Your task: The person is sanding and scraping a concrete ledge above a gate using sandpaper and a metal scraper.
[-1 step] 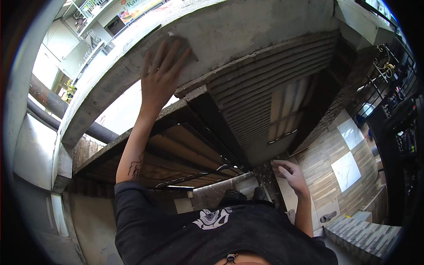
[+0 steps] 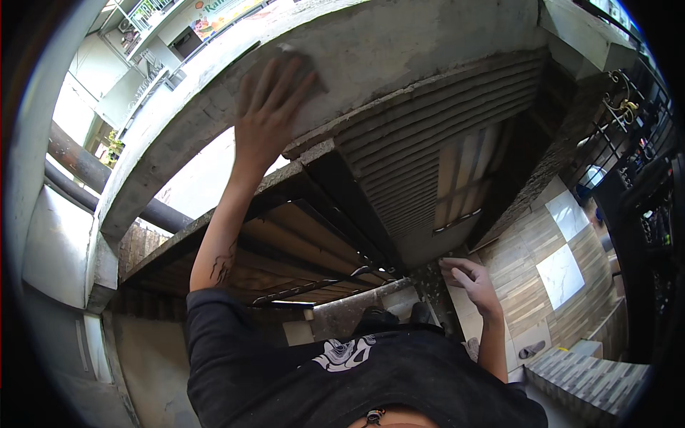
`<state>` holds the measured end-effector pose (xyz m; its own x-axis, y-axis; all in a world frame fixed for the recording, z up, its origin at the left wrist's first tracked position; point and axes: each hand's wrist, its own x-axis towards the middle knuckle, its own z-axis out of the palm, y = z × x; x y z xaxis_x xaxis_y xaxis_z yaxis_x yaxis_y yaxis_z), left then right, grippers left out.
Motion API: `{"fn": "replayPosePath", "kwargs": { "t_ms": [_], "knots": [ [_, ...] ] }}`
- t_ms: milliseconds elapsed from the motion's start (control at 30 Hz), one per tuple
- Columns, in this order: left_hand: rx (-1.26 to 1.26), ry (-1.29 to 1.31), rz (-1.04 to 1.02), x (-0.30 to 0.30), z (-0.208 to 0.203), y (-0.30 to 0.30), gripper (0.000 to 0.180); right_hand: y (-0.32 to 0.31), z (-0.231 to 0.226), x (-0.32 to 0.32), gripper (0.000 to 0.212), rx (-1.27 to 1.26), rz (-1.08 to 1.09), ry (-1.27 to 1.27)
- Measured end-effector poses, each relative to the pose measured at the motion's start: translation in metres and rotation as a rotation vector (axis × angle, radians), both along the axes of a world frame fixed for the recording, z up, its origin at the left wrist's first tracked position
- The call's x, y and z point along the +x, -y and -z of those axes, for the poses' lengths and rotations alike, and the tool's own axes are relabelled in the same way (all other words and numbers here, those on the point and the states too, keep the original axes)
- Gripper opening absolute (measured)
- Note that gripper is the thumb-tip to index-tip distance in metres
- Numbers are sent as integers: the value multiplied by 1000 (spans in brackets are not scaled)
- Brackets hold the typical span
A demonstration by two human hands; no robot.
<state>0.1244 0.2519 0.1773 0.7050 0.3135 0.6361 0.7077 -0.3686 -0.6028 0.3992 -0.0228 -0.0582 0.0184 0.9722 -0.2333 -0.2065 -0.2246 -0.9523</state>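
While the left hand (image 2: pixel 265 118) is shifting slightly rightward, fingers spread nearly flat, a blurred grey pad (image 2: pixel 308 64) is moving beneath them along the concrete beam (image 2: pixel 399 57), suggesting rubbing; its grip is staying unclear. The right hand (image 2: pixel 477 284) is hanging half-open, apparently empty.

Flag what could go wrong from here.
The bare left hand is up against the rough concrete beam: its skin might scrape. A dark, blurred thing under its fingers could slip and drop. The right hand appears to grip no support, so balance could suffer.
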Motion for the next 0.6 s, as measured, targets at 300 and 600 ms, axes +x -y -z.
{"fn": "replayPosePath", "kwargs": {
  "t_ms": [300, 600],
  "knots": [
    [8, -74, 213, 83, -14, -26, 55, -53, -44, -29, 30, 191, -107, 84],
    [-4, -26, 33, -4, -1, -4, 58, -25, 2, -16, 32, -45, -59, -7]
  ]
}}
